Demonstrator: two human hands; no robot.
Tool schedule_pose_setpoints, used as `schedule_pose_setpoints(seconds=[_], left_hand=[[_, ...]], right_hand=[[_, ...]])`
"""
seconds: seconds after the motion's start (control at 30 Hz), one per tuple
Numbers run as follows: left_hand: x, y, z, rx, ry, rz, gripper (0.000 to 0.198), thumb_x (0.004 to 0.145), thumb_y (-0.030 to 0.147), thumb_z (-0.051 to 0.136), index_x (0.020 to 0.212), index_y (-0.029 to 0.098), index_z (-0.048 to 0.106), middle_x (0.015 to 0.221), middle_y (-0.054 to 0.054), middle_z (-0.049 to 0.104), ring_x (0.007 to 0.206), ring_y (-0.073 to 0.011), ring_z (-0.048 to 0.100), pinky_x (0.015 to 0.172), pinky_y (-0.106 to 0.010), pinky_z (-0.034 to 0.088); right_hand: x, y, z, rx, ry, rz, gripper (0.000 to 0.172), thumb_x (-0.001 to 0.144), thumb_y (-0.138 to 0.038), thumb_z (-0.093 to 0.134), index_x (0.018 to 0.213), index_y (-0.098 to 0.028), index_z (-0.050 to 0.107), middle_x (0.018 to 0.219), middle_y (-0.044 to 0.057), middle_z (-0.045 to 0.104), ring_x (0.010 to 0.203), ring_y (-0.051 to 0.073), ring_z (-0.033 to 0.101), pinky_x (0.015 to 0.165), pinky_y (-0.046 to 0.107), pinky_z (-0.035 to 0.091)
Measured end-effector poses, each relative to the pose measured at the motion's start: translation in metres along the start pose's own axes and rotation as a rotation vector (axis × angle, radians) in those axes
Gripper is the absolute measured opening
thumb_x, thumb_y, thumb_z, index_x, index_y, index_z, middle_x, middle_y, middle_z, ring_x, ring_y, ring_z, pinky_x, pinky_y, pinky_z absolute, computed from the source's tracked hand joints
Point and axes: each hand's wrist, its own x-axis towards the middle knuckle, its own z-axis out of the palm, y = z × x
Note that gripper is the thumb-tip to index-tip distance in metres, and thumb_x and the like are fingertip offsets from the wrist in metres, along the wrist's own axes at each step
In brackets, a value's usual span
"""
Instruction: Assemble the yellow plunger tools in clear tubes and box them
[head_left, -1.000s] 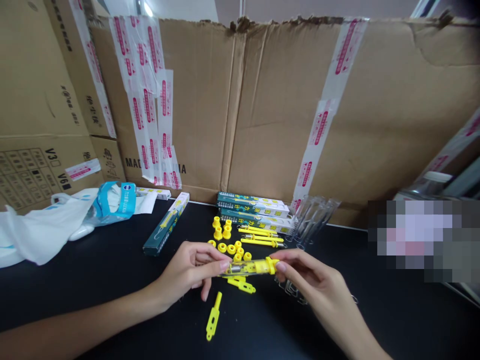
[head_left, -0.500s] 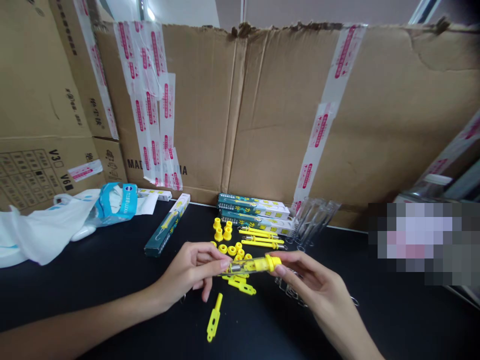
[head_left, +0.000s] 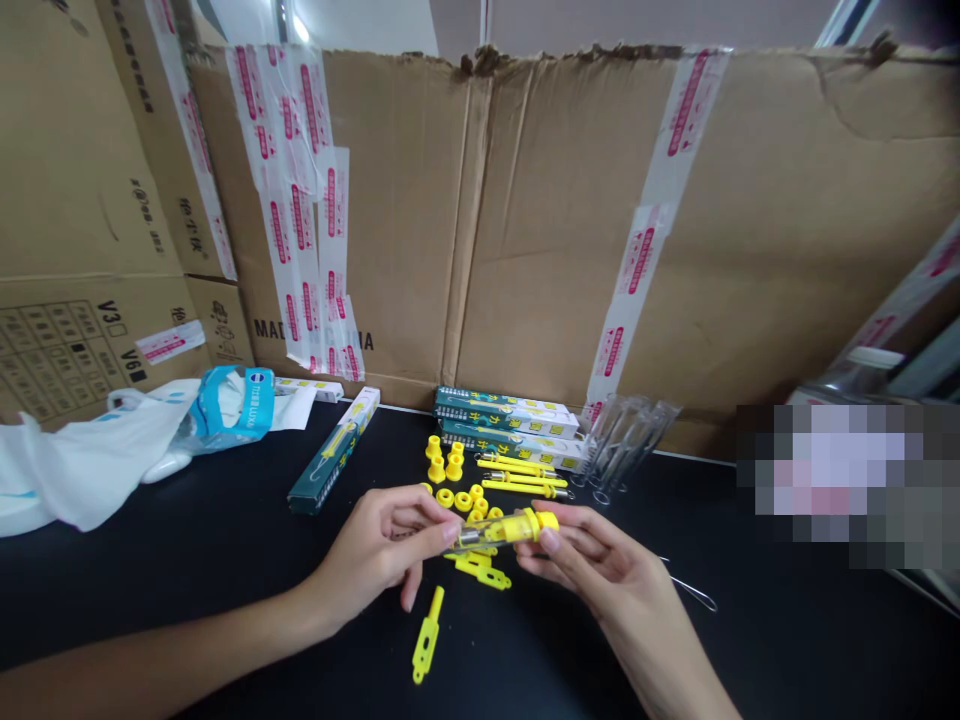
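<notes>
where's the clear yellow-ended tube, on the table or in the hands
In the hands: the left hand and right hand both grip the clear tube.

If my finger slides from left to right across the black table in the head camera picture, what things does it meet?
White plastic bag, blue-and-white packet, dark green box, little yellow plastic caps, clear plastic tubes, thin wire loop.

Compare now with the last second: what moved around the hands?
The right hand slid inward and curled under the yellow end of the clear tube, which now tilts a little more, yellow end up. The left hand kept its hold. The yellow parts and boxes stayed put.
</notes>
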Motion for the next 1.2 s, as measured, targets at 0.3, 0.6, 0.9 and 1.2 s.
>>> schedule_pose_setpoints(seconds=[0.3, 0.6, 0.9, 1.2], left_hand=[[-0.006, 0.001, 0.005, 0.119, 0.082, 0.090, 0.034, 0.083, 0.047, 0.069, 0.083, 0.013, 0.065, 0.072, -0.005, 0.070, 0.033, -0.0053, 0.050, 0.033, -0.016, 0.033], [-0.013, -0.002, 0.010, 0.297, 0.164, 0.192, 0.023, 0.082, 0.038, 0.070, 0.076, 0.016, 0.068, 0.068, -0.006, 0.075, 0.032, -0.0074, 0.050, 0.034, -0.019, 0.036], [-0.005, 0.001, 0.008, -0.003, 0.025, -0.035, 0.038, 0.078, 0.050, 0.073, 0.072, 0.014, 0.062, 0.068, -0.004, 0.070, 0.030, -0.0032, 0.046, 0.030, -0.014, 0.024], [-0.013, -0.002, 0.013, 0.199, 0.125, 0.105, 0.025, 0.082, 0.038, 0.068, 0.079, 0.013, 0.066, 0.082, -0.011, 0.078, 0.034, -0.0045, 0.050, 0.036, -0.016, 0.040]], right_hand=[[0.000, 0.002, 0.001, 0.016, -0.018, 0.004, 0.042, 0.079, -0.041, 0.080, 0.113, -0.019, 0.070, 0.093, 0.007, 0.078, 0.086, 0.024, 0.076, 0.087, 0.038, 0.062], [-0.001, -0.004, -0.003, -0.024, -0.051, 0.043, 0.036, 0.077, -0.042, 0.081, 0.107, -0.021, 0.076, 0.087, 0.006, 0.079, 0.076, 0.019, 0.075, 0.078, 0.031, 0.062], [0.006, -0.017, -0.008, -0.233, -0.090, -0.069, 0.029, 0.075, -0.043, 0.081, 0.094, -0.021, 0.078, 0.071, 0.002, 0.074, 0.067, 0.016, 0.070, 0.070, 0.026, 0.056], [0.009, -0.012, -0.009, -0.136, -0.098, 0.017, 0.034, 0.070, -0.046, 0.084, 0.092, -0.020, 0.080, 0.069, 0.002, 0.074, 0.063, 0.014, 0.068, 0.066, 0.023, 0.057]])
